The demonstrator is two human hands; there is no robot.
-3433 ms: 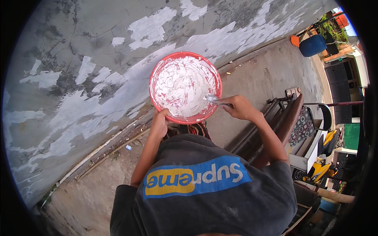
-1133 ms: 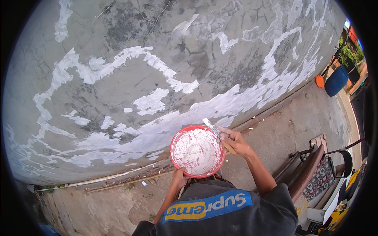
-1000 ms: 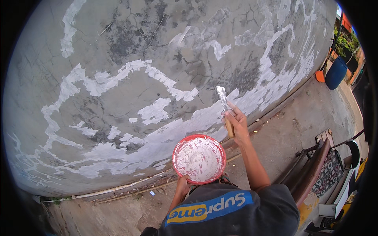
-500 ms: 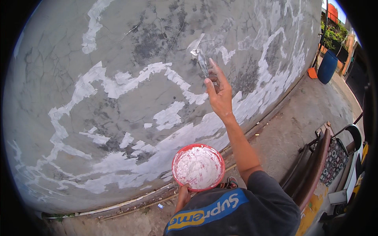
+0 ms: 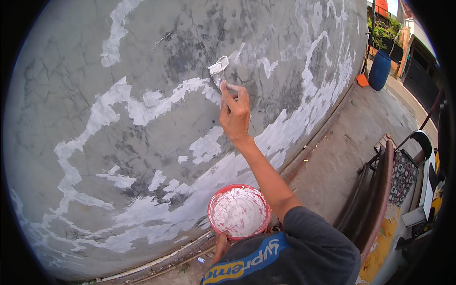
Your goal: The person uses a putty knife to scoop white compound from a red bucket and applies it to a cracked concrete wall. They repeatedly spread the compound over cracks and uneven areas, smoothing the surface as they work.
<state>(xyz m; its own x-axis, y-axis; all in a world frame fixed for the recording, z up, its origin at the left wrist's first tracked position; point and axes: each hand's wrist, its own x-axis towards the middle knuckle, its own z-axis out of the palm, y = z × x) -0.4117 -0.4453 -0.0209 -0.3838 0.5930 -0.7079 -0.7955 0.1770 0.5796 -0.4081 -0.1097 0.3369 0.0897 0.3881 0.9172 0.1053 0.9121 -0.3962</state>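
The scraper [image 5: 218, 75] is out in front of the cracked wall [image 5: 156, 128], in your right hand [image 5: 236, 114], its blade pointing up and loaded with white paste [image 5: 219, 64] on the side facing you. Your fingers and thumb are closed on it near the base of the blade; most of the handle is hidden by your hand. Whether the blade touches the wall I can't tell. The paste sits right out at the edge, so a sharp turn of your wrist could drop a lump. A grip that high might also let the tool twist if you press hard.

Below and well apart from it, the red bowl [image 5: 209, 204] sits close against your shirt [image 5: 313, 242]. Your left hand [image 5: 222, 243] is clamped on its near left rim, thumb over the edge; any other support is out of sight. With one side held, leaning toward the wall could tip the bowl, and paste on the rim could make your hold slippery.

Farther out on your right stands a bench [image 5: 381, 199]; stepping back that way without looking could make you bump it.
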